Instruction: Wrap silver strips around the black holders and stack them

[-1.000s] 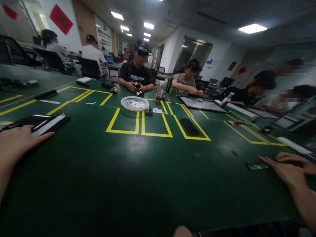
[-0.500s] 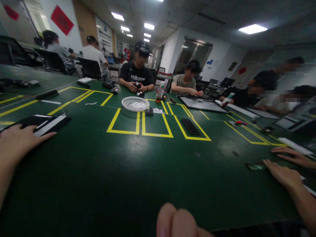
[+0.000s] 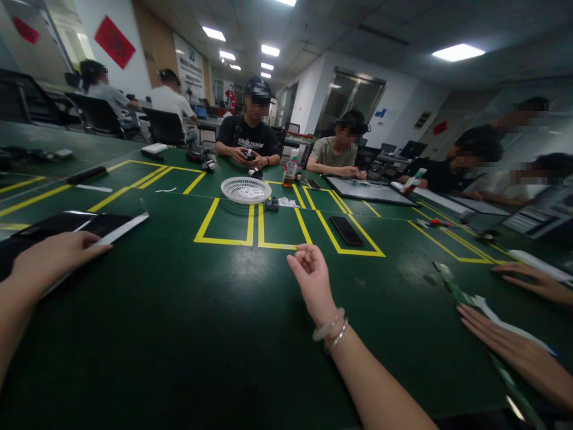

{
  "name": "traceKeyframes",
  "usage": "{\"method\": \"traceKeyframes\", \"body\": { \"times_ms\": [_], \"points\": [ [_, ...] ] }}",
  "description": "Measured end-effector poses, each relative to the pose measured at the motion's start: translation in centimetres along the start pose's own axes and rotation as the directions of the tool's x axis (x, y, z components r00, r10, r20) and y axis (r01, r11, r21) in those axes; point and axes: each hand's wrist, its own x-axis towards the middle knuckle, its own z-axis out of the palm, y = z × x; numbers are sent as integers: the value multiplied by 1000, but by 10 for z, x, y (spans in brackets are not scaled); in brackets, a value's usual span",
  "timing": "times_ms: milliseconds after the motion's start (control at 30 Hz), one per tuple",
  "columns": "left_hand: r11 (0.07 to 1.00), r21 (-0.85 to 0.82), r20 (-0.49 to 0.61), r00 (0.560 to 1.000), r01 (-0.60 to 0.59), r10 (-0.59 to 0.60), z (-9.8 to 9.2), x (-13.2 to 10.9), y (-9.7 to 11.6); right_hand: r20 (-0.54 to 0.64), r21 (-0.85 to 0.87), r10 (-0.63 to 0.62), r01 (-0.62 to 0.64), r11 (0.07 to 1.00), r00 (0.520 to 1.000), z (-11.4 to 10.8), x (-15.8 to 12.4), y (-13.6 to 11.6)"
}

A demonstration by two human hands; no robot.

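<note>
My left hand (image 3: 54, 260) lies flat at the left of the green table (image 3: 215, 322). Its fingers are stretched out on a flat black panel with a pale edge (image 3: 96, 226). My right hand (image 3: 311, 272) is raised over the middle of the table, just in front of the yellow taped boxes (image 3: 253, 230). It wears two bracelets (image 3: 331, 328) at the wrist, and its fingers are curled in with nothing visible in them. Nothing lies directly under it.
At the right edge a co-worker's hands (image 3: 514, 349) rest on a long green strip (image 3: 450, 285) and a white strip. A black phone (image 3: 346, 230), a white basket (image 3: 245, 189), a bottle (image 3: 289, 170) and a large flat panel (image 3: 367, 190) lie farther out. Several people sit around the table.
My right hand has come up from the bottom edge to the middle of the table. The black panel under my left hand has shifted. The co-worker's green strip has swung toward me.
</note>
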Motion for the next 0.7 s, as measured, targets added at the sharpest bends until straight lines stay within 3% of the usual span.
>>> {"method": "traceKeyframes", "body": {
  "times_ms": [67,100,167,267,333,400,467,533,600,700],
  "points": [
    [968,72,104,964,239,-246,2,7,36,118,-66,-12,20,998,993,0,-2,4],
    [976,56,144,965,213,-219,5,11,61,193,-118,-37,60,991,981,0,-5,2],
    [999,-45,183,983,-18,26,16,16,113,360,-254,-112,212,944,926,1,-11,-5],
    [949,-188,220,931,-253,292,38,13,179,635,-431,-197,554,712,747,4,-21,-16],
    [906,-239,224,888,-349,401,49,7,205,725,-466,-145,635,617,673,6,-26,-18],
    [876,-257,202,863,-408,462,53,1,218,759,-470,-92,640,608,645,7,-29,-17],
    [864,-231,157,860,-447,486,49,1,218,747,-467,-77,604,646,660,6,-28,-13],
    [879,-146,112,875,-454,471,40,6,204,685,-459,-97,532,712,722,3,-24,-9],
    [925,-16,61,923,-380,380,28,15,172,557,-419,-126,409,811,821,-2,-17,-4],
    [984,140,-129,984,-107,125,15,20,95,193,-191,-92,129,973,977,-8,-5,4]
  ]
}}
